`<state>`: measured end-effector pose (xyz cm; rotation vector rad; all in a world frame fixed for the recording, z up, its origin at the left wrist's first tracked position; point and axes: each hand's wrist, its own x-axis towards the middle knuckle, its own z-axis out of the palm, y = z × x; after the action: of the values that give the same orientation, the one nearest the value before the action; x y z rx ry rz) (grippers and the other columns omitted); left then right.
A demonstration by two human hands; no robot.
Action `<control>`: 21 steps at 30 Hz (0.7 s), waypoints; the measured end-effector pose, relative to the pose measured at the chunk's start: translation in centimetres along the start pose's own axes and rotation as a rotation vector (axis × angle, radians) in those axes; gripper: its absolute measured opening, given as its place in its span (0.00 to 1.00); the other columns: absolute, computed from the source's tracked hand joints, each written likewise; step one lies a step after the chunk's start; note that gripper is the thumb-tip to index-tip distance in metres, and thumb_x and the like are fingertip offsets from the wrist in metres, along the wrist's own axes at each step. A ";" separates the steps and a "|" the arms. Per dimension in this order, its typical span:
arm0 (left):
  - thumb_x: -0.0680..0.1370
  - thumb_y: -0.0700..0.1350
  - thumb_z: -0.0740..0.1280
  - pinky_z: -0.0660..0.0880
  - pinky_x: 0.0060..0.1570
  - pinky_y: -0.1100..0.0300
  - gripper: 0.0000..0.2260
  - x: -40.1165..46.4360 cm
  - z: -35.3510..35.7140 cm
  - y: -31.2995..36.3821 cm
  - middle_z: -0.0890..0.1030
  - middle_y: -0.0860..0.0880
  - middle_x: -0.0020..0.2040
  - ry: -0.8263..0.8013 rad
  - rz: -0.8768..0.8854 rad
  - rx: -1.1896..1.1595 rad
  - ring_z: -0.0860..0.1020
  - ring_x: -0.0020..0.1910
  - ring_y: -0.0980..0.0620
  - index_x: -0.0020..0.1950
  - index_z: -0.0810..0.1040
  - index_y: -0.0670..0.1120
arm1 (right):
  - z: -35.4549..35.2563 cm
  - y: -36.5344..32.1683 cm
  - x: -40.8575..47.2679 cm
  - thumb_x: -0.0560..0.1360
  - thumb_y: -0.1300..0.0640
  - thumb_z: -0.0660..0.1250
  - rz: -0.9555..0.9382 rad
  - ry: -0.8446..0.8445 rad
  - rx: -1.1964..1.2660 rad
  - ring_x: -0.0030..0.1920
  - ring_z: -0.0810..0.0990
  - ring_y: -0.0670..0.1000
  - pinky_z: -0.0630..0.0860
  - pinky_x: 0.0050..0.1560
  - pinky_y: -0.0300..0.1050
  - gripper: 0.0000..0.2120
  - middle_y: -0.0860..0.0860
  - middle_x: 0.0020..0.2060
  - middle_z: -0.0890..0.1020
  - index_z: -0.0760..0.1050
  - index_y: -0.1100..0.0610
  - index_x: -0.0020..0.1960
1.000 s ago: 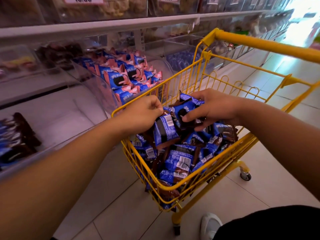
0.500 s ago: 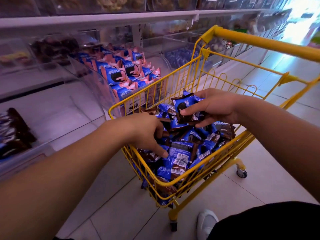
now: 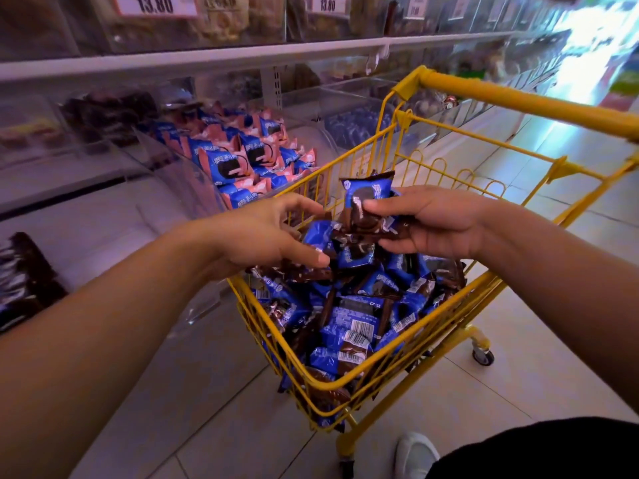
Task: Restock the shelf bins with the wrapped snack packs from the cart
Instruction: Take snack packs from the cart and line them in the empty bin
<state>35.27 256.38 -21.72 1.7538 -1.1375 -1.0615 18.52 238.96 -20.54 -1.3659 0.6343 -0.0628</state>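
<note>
We note the shelf [image 3: 242,58] running along the left and top of the view, with white price tags [image 3: 155,5] reading 13.80 on its upper tier above clear bins of brownish goods too blurred to name. Below it, a row of clear plastic shelf bins [image 3: 193,181]: one holds blue-and-pink wrapped snack packs [image 3: 238,160] piled high, the one left of it dark brown packs [image 3: 107,112], and one farther right, behind the cart, blue packs [image 3: 349,122] seen only dimly. At the far left edge, another heap of blue-and-brown packs [image 3: 24,278] lies in a lower bin. The yellow wire cart [image 3: 377,371] stands on the tiled floor [image 3: 214,392] just beside the bins, its handle [image 3: 518,98] toward the upper right; its basket is filled well up with blue-and-brown wrapped snack packs [image 3: 349,326], several lying barcode-up. Our right hand [image 3: 435,226] is above the heap, thumb and curled fingers clamping a small stack of these packs, the top pack [image 3: 368,193] standing upright, face toward us. Our left hand [image 3: 266,233] is over the near-left part of the basket, fingers spread and loosely bent, thumb and fingertips touching packs at the top of the heap; we cannot tell whether it grips one. A white shoe [image 3: 415,454] shows at the bottom beside the cart's frame.
</note>
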 end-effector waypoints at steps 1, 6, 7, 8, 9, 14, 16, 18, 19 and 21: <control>0.67 0.37 0.79 0.76 0.31 0.62 0.27 -0.1 0.1 -0.1 0.84 0.52 0.35 0.050 0.032 -0.109 0.83 0.35 0.54 0.62 0.75 0.53 | 0.0 -0.1 0.0 0.60 0.54 0.77 -0.024 -0.003 0.052 0.39 0.86 0.48 0.81 0.33 0.39 0.15 0.53 0.43 0.86 0.83 0.56 0.46; 0.61 0.45 0.81 0.79 0.33 0.60 0.26 -0.7 0.9 0.2 0.86 0.48 0.43 0.328 0.147 -0.277 0.85 0.43 0.50 0.56 0.77 0.45 | 0.9 -0.8 0.1 0.60 0.50 0.76 -0.166 -0.113 0.298 0.31 0.83 0.46 0.77 0.26 0.35 0.08 0.49 0.38 0.86 0.86 0.53 0.37; 0.63 0.46 0.80 0.79 0.31 0.60 0.25 -0.9 0.9 0.4 0.86 0.49 0.41 0.342 0.152 -0.291 0.85 0.42 0.51 0.56 0.76 0.45 | 1.2 -0.9 0.1 0.60 0.50 0.76 -0.180 -0.117 0.300 0.30 0.82 0.46 0.76 0.25 0.35 0.08 0.49 0.37 0.86 0.86 0.53 0.36; 0.65 0.46 0.80 0.79 0.30 0.60 0.23 -1.2 0.9 0.6 0.85 0.49 0.39 0.353 0.156 -0.294 0.85 0.40 0.51 0.56 0.75 0.45 | 1.4 -0.9 0.1 0.59 0.51 0.76 -0.186 -0.112 0.281 0.31 0.82 0.46 0.76 0.25 0.35 0.09 0.50 0.37 0.86 0.85 0.53 0.36; 0.66 0.45 0.79 0.78 0.28 0.61 0.23 -1.4 0.9 0.8 0.85 0.49 0.39 0.364 0.158 -0.300 0.85 0.39 0.51 0.56 0.74 0.46 | 1.7 -0.9 0.1 0.59 0.52 0.76 -0.182 -0.102 0.252 0.31 0.82 0.46 0.76 0.25 0.35 0.09 0.50 0.38 0.85 0.85 0.54 0.37; 0.75 0.37 0.70 0.83 0.40 0.54 0.11 -2.5 0.4 1.5 0.83 0.40 0.51 0.228 0.071 -0.636 0.84 0.48 0.46 0.57 0.74 0.41 | 2.2 -1.2 0.2 0.62 0.62 0.72 -0.181 -0.089 0.215 0.36 0.83 0.48 0.79 0.30 0.37 0.15 0.54 0.41 0.85 0.78 0.59 0.49; 0.75 0.37 0.65 0.80 0.54 0.46 0.14 -3.0 0.0 1.5 0.78 0.36 0.57 0.144 0.062 -0.751 0.79 0.56 0.41 0.61 0.73 0.37 | 2.3 -1.4 0.0 0.63 0.62 0.72 -0.201 -0.126 0.159 0.38 0.84 0.48 0.80 0.32 0.38 0.16 0.55 0.43 0.85 0.78 0.59 0.51; 0.73 0.43 0.65 0.74 0.64 0.44 0.24 -3.2 -0.2 1.5 0.78 0.38 0.60 0.096 0.081 -0.777 0.77 0.61 0.39 0.67 0.72 0.36 | 3.0 -1.5 -0.2 0.64 0.62 0.73 -0.233 -0.179 0.058 0.41 0.86 0.49 0.83 0.36 0.40 0.18 0.54 0.45 0.86 0.79 0.57 0.54; 0.73 0.44 0.67 0.74 0.65 0.44 0.25 -3.1 -0.1 1.6 0.79 0.39 0.61 0.100 0.097 -0.761 0.77 0.63 0.39 0.68 0.72 0.36 | 3.5 -1.5 -0.2 0.63 0.62 0.74 -0.245 -0.192 0.031 0.42 0.86 0.50 0.83 0.38 0.40 0.19 0.54 0.46 0.86 0.80 0.57 0.54; 0.74 0.45 0.70 0.78 0.60 0.49 0.22 -2.9 0.4 1.4 0.82 0.39 0.59 0.152 0.120 -0.723 0.80 0.61 0.41 0.65 0.74 0.37 | 4.8 -1.3 -0.2 0.59 0.60 0.78 -0.273 -0.168 -0.020 0.43 0.87 0.50 0.83 0.37 0.40 0.22 0.54 0.47 0.87 0.81 0.55 0.52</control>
<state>33.77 258.61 -19.88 1.1516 -0.6347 -1.0677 20.97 243.00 -19.00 -1.4535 0.3063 -0.1598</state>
